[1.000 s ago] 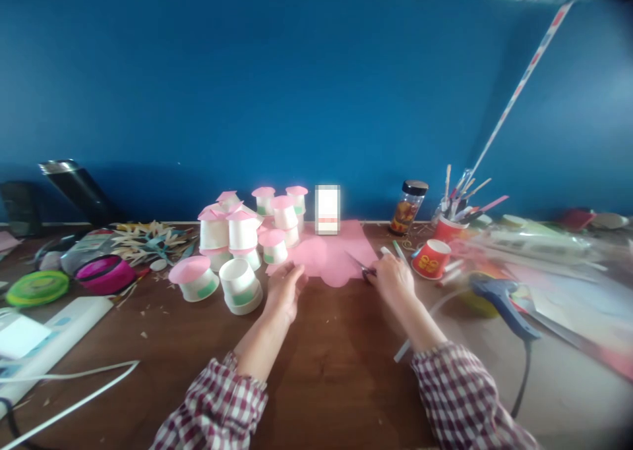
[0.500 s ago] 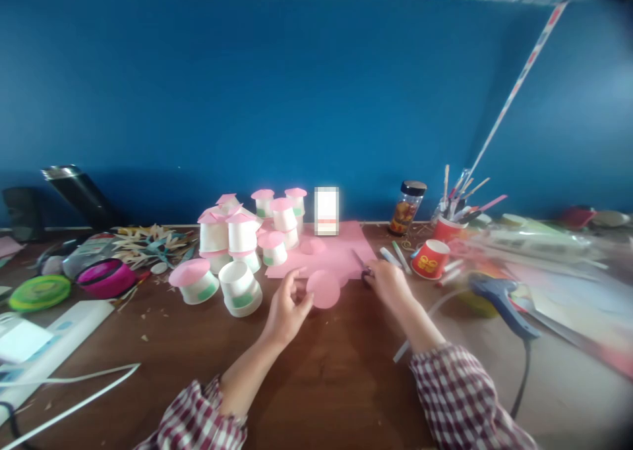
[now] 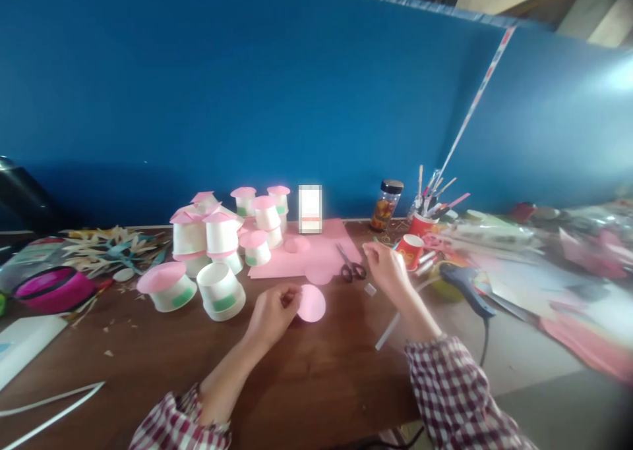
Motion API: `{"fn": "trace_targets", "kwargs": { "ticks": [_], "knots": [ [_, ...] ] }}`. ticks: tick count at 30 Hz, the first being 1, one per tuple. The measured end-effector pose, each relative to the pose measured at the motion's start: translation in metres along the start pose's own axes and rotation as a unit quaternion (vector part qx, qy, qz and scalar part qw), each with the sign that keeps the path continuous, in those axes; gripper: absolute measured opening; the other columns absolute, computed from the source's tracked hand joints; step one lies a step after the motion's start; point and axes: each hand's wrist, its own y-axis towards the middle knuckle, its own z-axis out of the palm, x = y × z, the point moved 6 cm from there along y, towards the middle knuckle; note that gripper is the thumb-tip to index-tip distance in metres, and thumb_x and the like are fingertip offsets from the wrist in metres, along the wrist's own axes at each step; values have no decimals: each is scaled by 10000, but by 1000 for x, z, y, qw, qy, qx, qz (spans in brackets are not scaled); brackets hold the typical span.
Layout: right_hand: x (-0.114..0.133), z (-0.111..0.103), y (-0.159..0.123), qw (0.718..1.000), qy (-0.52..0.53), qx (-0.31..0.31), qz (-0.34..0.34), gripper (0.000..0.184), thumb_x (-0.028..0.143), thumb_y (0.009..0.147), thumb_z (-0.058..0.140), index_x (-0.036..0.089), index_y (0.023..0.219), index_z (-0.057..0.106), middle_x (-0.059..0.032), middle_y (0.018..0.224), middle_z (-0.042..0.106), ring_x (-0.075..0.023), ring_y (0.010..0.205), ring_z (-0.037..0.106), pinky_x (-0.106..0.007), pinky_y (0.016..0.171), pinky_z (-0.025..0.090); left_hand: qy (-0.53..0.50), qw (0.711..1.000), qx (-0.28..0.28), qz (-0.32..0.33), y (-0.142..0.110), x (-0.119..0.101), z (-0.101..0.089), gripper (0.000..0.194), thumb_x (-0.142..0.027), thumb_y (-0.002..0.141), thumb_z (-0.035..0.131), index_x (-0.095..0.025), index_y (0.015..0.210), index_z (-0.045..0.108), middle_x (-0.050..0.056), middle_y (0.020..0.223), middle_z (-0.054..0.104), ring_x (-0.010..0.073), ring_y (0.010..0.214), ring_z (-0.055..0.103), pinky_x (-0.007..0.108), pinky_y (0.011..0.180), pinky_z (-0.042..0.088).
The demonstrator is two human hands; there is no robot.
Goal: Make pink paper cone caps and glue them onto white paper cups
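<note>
My left hand pinches the left edge of a round pink paper disc just above the wooden table. My right hand is to the right of the scissors, no longer touching them. Its fingers are curled together, and whatever may be in them is hidden. The scissors lie on the right edge of a pink paper sheet, handles towards me. Another pink disc overlaps the sheet's front edge. Left of my left hand stands a white paper cup piece with a green patch.
Several white cup pieces with pink paper tops stand at the left. A jar, a red cup and a cup of brushes are at the right. A glue gun lies nearer, beside a white strip.
My right hand has let go of the scissors and moved right of them. My left hand has brought the pink disc nearer to me. The view has turned to the right.
</note>
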Motion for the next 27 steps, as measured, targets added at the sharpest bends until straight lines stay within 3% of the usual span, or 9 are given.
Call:
{"fn": "trace_targets", "kwargs": {
  "ticks": [5, 9, 16, 21, 24, 26, 27],
  "knots": [
    [-15, -17, 19, 989, -132, 50, 46, 314, 239, 893, 364, 186, 1042, 636, -89, 972, 686, -207, 883, 622, -264, 704, 404, 41, 999, 11, -6, 2, -1, -1, 237, -328, 753, 526, -199, 912, 645, 12, 747, 663, 163, 672, 604, 279, 653, 468],
    [-17, 1, 31, 967, -202, 133, 78, 299, 272, 886, 397, 177, 999, 657, -118, 945, 683, -234, 885, 632, -285, 693, 433, 35, 999, 14, -11, 3, 2, -2, 243, -307, 726, 539, -182, 913, 633, 27, 791, 662, 163, 680, 604, 275, 665, 474],
    [-19, 37, 39, 950, -233, 168, 124, 240, 193, 816, 526, 116, 988, 674, -204, 989, 661, -311, 967, 619, -357, 709, 478, 38, 999, 7, 21, 2, -1, -1, 263, -269, 732, 528, -200, 975, 603, 13, 771, 638, 147, 669, 598, 255, 659, 473],
    [-22, 38, 41, 952, -227, 157, 131, 299, 99, 832, 438, 99, 1069, 619, -205, 973, 655, -303, 950, 626, -386, 722, 480, 59, 998, 3, 20, 0, -1, 1, 388, -196, 720, 515, -201, 1107, 546, -7, 738, 578, 127, 628, 581, 244, 632, 458],
    [-16, 29, 37, 961, -216, 129, 113, 309, 139, 843, 433, 125, 1113, 583, -185, 1028, 634, -287, 963, 611, -383, 745, 466, 49, 998, 1, 28, 0, -1, 1, 380, -176, 725, 498, -198, 1102, 547, -9, 724, 571, 131, 643, 579, 246, 638, 446],
    [-7, 23, 31, 982, -131, 105, 88, 313, 210, 833, 476, 149, 1126, 571, -150, 1038, 629, -258, 938, 606, -356, 747, 457, 47, 999, 13, 24, 0, 0, 1, 327, -182, 728, 497, -197, 1044, 580, -6, 710, 580, 134, 638, 568, 248, 629, 434],
    [-1, 22, 25, 991, -40, 107, 76, 319, 249, 826, 498, 155, 1121, 572, -128, 1003, 637, -240, 895, 610, -340, 732, 457, 48, 998, 22, 19, 0, 0, 2, 296, -186, 727, 499, -197, 1006, 598, -5, 702, 585, 135, 631, 561, 247, 618, 426]
  ]
}}
